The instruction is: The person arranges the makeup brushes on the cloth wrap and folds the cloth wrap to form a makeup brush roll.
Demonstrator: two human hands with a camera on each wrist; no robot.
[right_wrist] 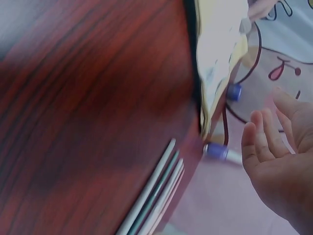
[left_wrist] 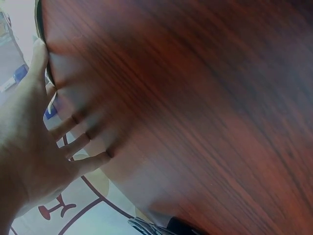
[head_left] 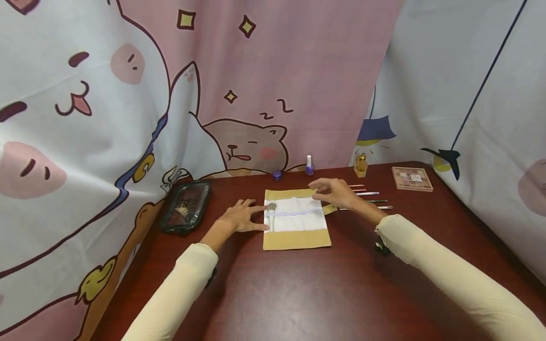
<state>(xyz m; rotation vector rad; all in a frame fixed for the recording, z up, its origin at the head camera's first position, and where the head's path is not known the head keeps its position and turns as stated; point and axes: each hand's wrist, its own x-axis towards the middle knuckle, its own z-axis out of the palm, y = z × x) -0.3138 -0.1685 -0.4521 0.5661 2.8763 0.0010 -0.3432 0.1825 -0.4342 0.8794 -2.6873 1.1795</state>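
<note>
A yellow-edged cloth brush roll (head_left: 296, 240) lies spread flat on the table, its white inside facing up. At its left side one makeup brush (head_left: 271, 217) sits upright under the pale band. My left hand (head_left: 241, 217) rests at the roll's left edge with fingers spread; in the left wrist view the thumb (left_wrist: 39, 58) touches the cloth's edge. Over the roll's upper right corner hovers my right hand (head_left: 337, 192), its fingers loosely bent and nothing between them, as the right wrist view shows too. Several slim brushes (right_wrist: 151, 188) lie beside the roll, below the right forearm.
A black clear-topped pouch (head_left: 186, 207) lies at the left. Along the back stand a small purple jar (head_left: 277, 175), a purple nail polish bottle (head_left: 309, 166) and a gold perfume bottle (head_left: 360, 166). An eyeshadow palette (head_left: 412, 179) lies back right. Printed curtains hang behind the table.
</note>
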